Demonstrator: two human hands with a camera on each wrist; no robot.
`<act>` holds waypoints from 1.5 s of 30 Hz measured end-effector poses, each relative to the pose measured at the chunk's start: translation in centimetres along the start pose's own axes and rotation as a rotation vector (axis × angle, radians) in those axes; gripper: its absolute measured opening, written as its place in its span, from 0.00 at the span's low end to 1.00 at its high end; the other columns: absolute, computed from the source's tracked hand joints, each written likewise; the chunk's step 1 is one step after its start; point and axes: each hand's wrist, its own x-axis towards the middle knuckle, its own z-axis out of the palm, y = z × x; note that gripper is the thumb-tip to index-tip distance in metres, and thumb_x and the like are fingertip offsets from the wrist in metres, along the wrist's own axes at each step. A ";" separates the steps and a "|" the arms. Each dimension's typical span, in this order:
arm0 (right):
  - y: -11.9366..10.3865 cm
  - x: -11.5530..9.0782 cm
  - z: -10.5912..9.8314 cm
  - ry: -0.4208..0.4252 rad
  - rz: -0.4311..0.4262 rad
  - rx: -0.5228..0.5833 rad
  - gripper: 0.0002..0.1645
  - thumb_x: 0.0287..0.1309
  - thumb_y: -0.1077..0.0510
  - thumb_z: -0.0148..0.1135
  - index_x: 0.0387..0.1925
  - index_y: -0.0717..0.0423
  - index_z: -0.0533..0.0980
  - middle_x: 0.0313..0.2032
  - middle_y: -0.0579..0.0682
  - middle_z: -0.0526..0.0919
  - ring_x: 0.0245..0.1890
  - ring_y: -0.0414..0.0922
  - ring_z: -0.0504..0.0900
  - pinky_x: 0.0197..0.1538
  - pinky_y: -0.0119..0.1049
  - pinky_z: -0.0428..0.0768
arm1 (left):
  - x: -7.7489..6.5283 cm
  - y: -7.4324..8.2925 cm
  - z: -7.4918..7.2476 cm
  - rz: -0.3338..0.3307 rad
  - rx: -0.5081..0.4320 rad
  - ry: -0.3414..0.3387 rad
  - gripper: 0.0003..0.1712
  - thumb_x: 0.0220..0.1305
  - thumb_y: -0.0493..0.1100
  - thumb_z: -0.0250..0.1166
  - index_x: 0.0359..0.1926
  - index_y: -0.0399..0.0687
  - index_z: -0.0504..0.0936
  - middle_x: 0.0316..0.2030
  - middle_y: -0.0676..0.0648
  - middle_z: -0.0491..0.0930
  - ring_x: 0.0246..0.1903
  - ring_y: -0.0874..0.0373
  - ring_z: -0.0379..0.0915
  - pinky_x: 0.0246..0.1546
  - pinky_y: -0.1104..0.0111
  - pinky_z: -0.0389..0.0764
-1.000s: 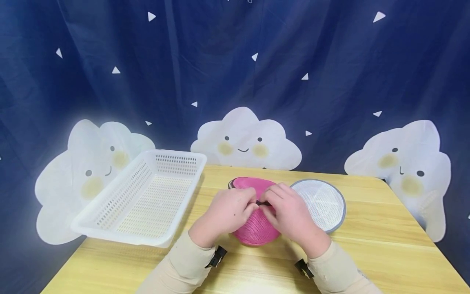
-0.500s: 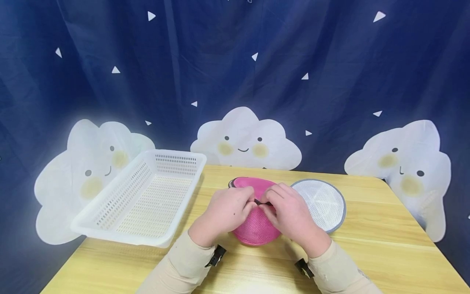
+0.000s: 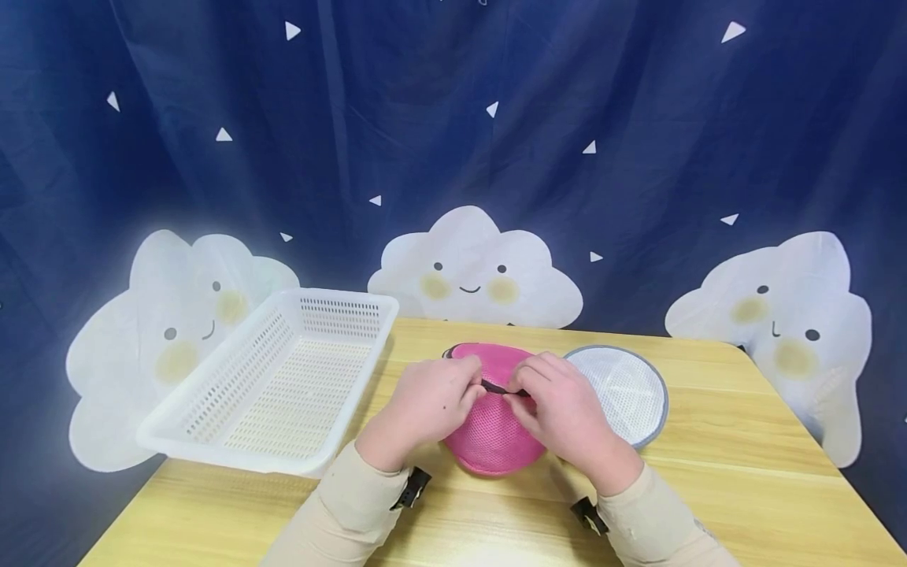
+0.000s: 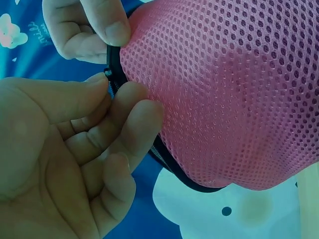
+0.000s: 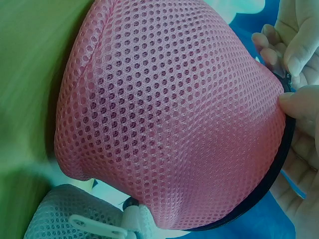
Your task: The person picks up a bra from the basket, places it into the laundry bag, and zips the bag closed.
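Observation:
A pink mesh laundry bag (image 3: 492,445) stands puffed up at the middle of the table, with a black zip (image 4: 172,167) along its upper edge. My left hand (image 3: 431,402) pinches the zip between thumb and fingers, right at a small dark slider (image 4: 107,73). Just to the right, my right hand (image 3: 561,403) pinches the zip's black edge, thumb on the pink mesh side in the right wrist view. A short stretch of black zip shows between both hands. What is inside the bag is hidden.
Beside the right hand lies a round white mesh bag (image 3: 623,394) with a grey rim; its pale zip pull (image 5: 97,226) shows up close. A white slotted plastic basket (image 3: 248,463) stands at the left of the wooden table (image 3: 751,472). A dark blue curtain (image 3: 453,118) hangs behind.
My left hand has moved slightly left along the zip, and more black zip shows between the hands. The right hand has stayed almost in place, still pinching the edge.

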 end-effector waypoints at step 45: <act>0.2 -0.2 0.2 -0.029 0.022 0.014 0.11 0.50 0.64 0.72 0.33 0.50 0.77 0.36 0.42 0.81 0.39 0.44 0.77 0.44 0.40 0.78 | -0.3 -0.2 -0.5 0.031 -0.108 -0.019 0.14 0.70 0.46 0.65 0.29 0.58 0.69 0.19 0.58 0.66 0.21 0.62 0.66 0.23 0.68 0.70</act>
